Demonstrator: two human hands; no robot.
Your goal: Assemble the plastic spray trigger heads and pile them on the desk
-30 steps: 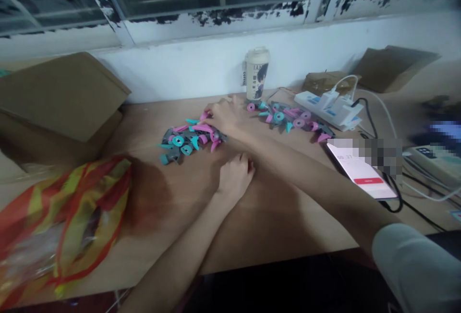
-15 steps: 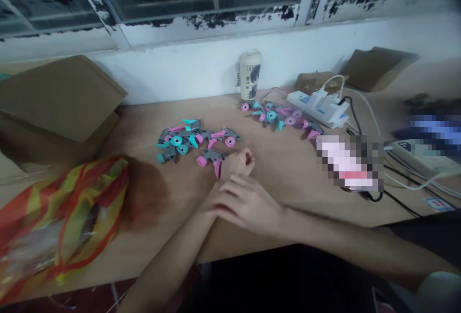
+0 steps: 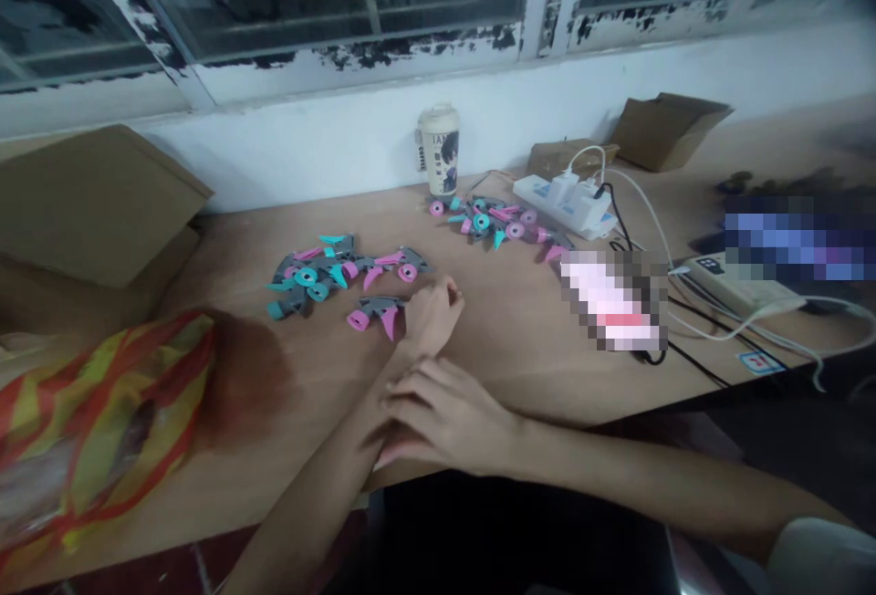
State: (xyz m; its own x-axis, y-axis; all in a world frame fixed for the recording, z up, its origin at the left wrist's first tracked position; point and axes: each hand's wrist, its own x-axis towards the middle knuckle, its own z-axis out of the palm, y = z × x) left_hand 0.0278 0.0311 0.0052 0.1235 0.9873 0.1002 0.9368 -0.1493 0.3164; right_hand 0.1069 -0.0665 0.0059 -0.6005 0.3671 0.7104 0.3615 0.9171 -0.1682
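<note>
My left hand [image 3: 430, 317] rests on the wooden table [image 3: 547, 339], fingers curled, right beside a grey spray trigger with pink parts [image 3: 375, 313]; whether it grips the trigger is unclear. My right hand [image 3: 444, 412] lies across my left forearm, fingers stretched over it, holding nothing. A pile of grey, teal and pink spray triggers [image 3: 328, 271] lies just beyond the left hand. A second pile of triggers [image 3: 496, 221] sits farther back right.
A printed cup [image 3: 439, 151] stands by the wall. A white power strip [image 3: 565, 203] with cables lies right of it, a phone [image 3: 612, 303] nearer. Cardboard boxes [image 3: 88, 203] sit left and at the back right; a red-yellow plastic bag [image 3: 88, 422] lies front left.
My right hand came back from the far pile and settled on my left forearm. One pink-tipped trigger now lies apart from the pile beside my left hand. The view shifted right.
</note>
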